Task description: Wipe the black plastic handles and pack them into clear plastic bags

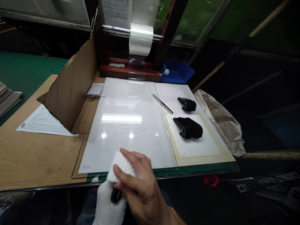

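My left hand point(106, 204), in a white glove, is low in the middle, its fingers mostly hidden. A small black part point(116, 195) shows in its grasp. My bare right hand point(142, 187) closes over it from the right, pinching a folded white textured wipe point(123, 165) between thumb and fingers. The wipe lies against the gloved hand; most of the black part is covered. Both hands are just off the front edge of the glass-topped work surface point(131, 143).
Two black moulded parts, one nearer point(188, 127) and one farther point(188, 104), lie at right beside a slim pointed tool point(162, 103). Behind stands a clear film roll point(141, 39) on a bar, with a blue bin point(178, 72). A cardboard panel point(72, 81) rises at left.
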Demonstrator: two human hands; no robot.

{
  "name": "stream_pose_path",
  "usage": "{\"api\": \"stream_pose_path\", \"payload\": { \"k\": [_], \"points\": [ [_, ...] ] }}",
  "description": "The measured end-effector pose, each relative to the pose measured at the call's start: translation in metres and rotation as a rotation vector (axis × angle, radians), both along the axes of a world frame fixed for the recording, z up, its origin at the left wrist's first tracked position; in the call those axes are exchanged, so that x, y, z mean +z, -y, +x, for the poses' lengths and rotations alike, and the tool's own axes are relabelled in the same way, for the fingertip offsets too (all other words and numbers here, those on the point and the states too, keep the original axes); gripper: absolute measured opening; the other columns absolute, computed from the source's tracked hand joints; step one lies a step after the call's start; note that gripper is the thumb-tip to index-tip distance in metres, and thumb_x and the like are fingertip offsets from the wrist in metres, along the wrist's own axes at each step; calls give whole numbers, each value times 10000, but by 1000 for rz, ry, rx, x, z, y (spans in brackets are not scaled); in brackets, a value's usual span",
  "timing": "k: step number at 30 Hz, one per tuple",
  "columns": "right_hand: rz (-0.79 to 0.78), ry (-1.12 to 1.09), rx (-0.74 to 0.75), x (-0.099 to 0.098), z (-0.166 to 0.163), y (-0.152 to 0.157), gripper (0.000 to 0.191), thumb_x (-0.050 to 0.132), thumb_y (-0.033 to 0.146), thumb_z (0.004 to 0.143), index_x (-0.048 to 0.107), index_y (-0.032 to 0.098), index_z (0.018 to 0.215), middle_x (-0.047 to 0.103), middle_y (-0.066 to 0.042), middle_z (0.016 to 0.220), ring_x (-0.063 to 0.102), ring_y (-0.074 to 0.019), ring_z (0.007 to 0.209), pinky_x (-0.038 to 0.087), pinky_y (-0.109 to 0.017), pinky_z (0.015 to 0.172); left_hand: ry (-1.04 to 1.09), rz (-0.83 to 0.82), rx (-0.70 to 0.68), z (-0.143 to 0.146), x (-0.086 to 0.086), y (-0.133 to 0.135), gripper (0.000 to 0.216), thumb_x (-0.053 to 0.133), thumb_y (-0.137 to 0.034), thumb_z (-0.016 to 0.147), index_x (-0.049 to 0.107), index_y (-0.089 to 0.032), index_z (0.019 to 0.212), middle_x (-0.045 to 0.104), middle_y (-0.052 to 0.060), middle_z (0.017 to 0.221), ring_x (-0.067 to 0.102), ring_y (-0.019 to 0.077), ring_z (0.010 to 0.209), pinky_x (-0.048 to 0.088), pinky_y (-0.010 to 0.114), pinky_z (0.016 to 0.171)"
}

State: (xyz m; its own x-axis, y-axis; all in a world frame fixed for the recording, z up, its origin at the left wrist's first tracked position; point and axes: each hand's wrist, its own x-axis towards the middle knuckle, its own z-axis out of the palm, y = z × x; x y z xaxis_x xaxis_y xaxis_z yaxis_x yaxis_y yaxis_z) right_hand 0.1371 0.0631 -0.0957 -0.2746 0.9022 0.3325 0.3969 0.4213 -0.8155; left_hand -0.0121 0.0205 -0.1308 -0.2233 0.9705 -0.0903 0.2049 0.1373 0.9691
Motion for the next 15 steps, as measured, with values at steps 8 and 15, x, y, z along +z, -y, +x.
{"api": "stream_pose_path", "payload": {
  "k": [8, 15],
  "points": [
    [-112, -27, -35, 2, -19, -7, 358, 618, 247, 996, 660, 346, 1338, 518, -52, 1525, 458, -272, 1340, 457, -568, 1092, -12, 104, 69, -9, -7, 9, 292, 749, -282, 850, 777, -270, 1140, 777, 34, 1177, 744, 249, 1057, 551, 270, 1004],
    [-326, -134, -50, 40, -46, -126, 421, 704, 494, 922, 700, 276, 1282, 487, -61, 1552, 353, -285, 1483, 309, -571, 1216, -40, -67, 234, -8, 40, 9, 462, 700, -534, 864, 727, -277, 1246, 779, 8, 1141, 700, 237, 1142, 485, 272, 1084]
  ]
}}
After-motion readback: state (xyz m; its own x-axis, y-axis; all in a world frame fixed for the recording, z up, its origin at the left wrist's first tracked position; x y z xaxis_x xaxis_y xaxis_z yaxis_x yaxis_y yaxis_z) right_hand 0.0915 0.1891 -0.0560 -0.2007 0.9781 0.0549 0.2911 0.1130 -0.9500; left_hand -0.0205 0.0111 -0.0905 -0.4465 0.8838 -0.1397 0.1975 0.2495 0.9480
